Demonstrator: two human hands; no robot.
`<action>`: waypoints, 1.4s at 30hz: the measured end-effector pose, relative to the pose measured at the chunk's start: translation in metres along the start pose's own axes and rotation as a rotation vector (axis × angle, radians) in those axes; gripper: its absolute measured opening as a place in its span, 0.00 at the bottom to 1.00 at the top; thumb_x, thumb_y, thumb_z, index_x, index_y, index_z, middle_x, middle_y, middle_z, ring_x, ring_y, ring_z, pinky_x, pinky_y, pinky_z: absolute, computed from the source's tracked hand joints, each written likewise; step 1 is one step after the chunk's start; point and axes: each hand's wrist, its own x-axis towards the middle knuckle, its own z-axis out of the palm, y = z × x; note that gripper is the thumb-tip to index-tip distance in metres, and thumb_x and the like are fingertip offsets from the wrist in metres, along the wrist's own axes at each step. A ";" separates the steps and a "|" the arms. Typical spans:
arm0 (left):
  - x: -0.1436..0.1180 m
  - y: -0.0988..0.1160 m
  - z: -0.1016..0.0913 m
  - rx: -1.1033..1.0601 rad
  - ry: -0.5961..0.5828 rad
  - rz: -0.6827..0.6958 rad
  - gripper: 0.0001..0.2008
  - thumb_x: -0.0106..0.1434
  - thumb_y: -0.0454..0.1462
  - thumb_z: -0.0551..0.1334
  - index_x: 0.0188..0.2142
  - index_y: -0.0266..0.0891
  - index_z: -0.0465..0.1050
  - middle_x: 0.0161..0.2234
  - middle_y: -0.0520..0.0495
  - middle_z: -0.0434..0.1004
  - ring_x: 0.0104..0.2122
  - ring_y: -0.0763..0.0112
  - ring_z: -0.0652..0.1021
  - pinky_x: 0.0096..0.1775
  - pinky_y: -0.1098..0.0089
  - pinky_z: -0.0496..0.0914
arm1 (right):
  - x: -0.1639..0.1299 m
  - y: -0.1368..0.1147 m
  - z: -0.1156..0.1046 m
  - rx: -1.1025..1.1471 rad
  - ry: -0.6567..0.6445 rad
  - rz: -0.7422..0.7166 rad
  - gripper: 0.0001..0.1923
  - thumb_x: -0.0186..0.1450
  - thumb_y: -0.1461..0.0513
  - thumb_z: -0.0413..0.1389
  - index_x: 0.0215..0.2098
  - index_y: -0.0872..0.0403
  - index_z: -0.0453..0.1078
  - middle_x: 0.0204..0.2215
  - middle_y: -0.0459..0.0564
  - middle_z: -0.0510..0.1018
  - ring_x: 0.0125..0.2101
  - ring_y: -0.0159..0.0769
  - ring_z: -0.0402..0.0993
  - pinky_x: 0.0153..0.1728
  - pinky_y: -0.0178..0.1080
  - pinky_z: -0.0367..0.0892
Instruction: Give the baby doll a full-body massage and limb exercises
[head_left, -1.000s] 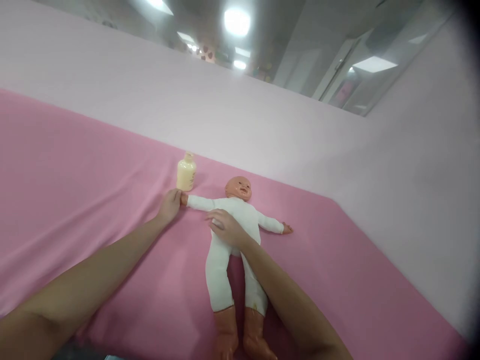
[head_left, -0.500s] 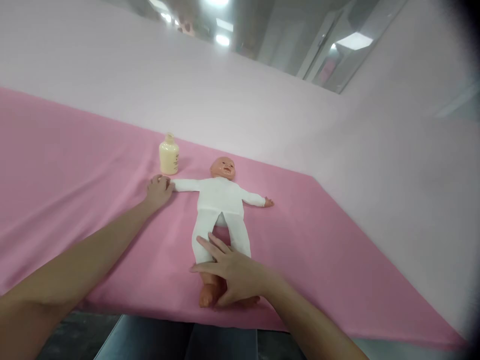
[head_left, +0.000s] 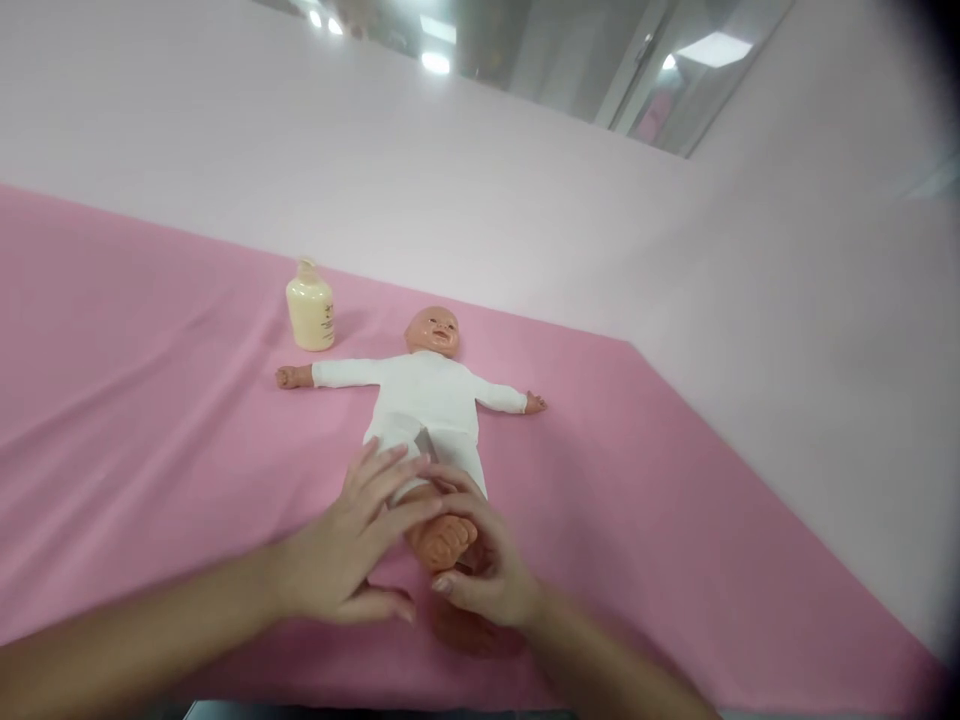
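A baby doll [head_left: 427, 390] in white clothes lies on its back on a pink cloth [head_left: 637, 520], arms spread and head away from me. One doll foot [head_left: 448, 543] is raised, its sole towards me. Around this foot curl the fingers and thumb of my right hand [head_left: 495, 560]. My left hand [head_left: 352, 540] reaches over the same leg from the left with fingers spread, the fingertips close to my right fingers; it grips nothing. The doll's other foot [head_left: 469, 630] lies lower down, partly behind my right hand.
A cream pump bottle [head_left: 310, 308] stands upright near the doll's left-side hand. White wall panels [head_left: 480, 200] rise behind and to the right of the cloth. A glass pane [head_left: 555, 70] with light reflections is at the top.
My left hand has come from the doll's outstretched hand down to its leg. My right hand has lifted one doll foot off the cloth. The view has shifted a little.
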 end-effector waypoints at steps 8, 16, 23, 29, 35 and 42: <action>-0.012 0.006 0.003 0.042 -0.051 0.039 0.36 0.62 0.50 0.65 0.65 0.46 0.55 0.63 0.38 0.63 0.66 0.51 0.57 0.65 0.43 0.47 | -0.009 0.002 0.010 -0.321 -0.027 -0.161 0.37 0.57 0.50 0.66 0.61 0.45 0.62 0.39 0.50 0.71 0.39 0.38 0.70 0.43 0.41 0.72; -0.005 0.009 -0.011 -0.072 -0.145 -0.036 0.22 0.68 0.46 0.59 0.58 0.39 0.64 0.46 0.44 0.78 0.54 0.60 0.71 0.67 0.50 0.43 | -0.005 0.000 0.007 -0.102 -0.069 -0.049 0.23 0.63 0.48 0.60 0.52 0.49 0.67 0.33 0.47 0.79 0.30 0.30 0.73 0.34 0.32 0.70; 0.007 0.007 -0.019 -0.203 -0.236 -0.150 0.23 0.60 0.55 0.63 0.44 0.40 0.69 0.41 0.46 0.75 0.45 0.61 0.72 0.64 0.52 0.50 | -0.003 -0.008 0.009 0.169 0.021 0.215 0.15 0.63 0.55 0.62 0.45 0.51 0.70 0.28 0.44 0.77 0.26 0.27 0.72 0.31 0.30 0.70; 0.005 0.009 -0.013 -0.240 -0.202 -0.146 0.23 0.58 0.56 0.63 0.41 0.41 0.70 0.37 0.48 0.75 0.41 0.62 0.72 0.64 0.49 0.48 | -0.004 -0.005 0.011 0.193 -0.022 0.109 0.07 0.62 0.62 0.64 0.39 0.51 0.71 0.25 0.42 0.77 0.23 0.24 0.72 0.24 0.26 0.66; 0.008 0.017 -0.018 -0.348 -0.233 -0.090 0.10 0.66 0.42 0.58 0.43 0.40 0.68 0.36 0.48 0.77 0.40 0.65 0.75 0.63 0.53 0.52 | -0.005 -0.004 0.010 0.111 -0.051 0.102 0.06 0.64 0.60 0.62 0.35 0.51 0.70 0.24 0.42 0.77 0.22 0.24 0.73 0.24 0.27 0.67; 0.007 0.017 -0.014 -0.335 -0.189 -0.027 0.04 0.63 0.32 0.55 0.37 0.39 0.67 0.29 0.50 0.74 0.31 0.67 0.71 0.56 0.55 0.63 | 0.000 -0.003 0.010 -0.046 -0.095 -0.096 0.03 0.67 0.64 0.57 0.40 0.49 0.68 0.19 0.40 0.71 0.20 0.27 0.67 0.25 0.32 0.64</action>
